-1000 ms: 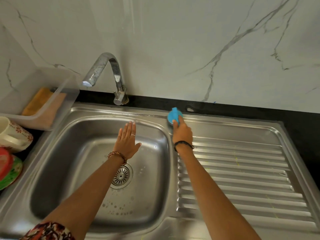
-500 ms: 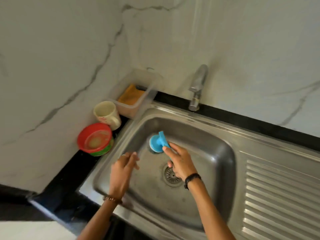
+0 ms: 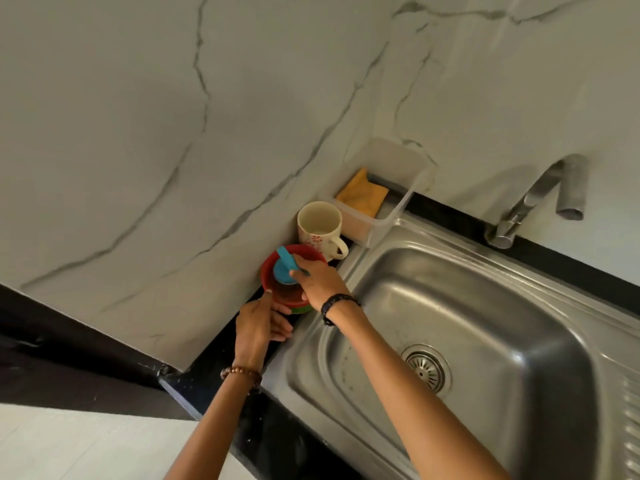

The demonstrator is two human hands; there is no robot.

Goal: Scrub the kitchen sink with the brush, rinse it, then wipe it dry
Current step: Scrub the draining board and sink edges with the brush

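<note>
Both hands are working at the red bowl point(image 3: 281, 295): left hand point(image 3: 259, 326) is steadying it, fingers curled; right hand point(image 3: 320, 281) is pinching the blue brush point(image 3: 285, 268), likely loading soap.

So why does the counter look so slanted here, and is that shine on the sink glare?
Head view: the wide-angle lens and tilted head slant the counter and bend the wall's veins; soft glare streaks the sink rim and basin; the faucet throws a faint shadow on the wall; the brush and both hands look slightly soft, probably from motion.
</note>
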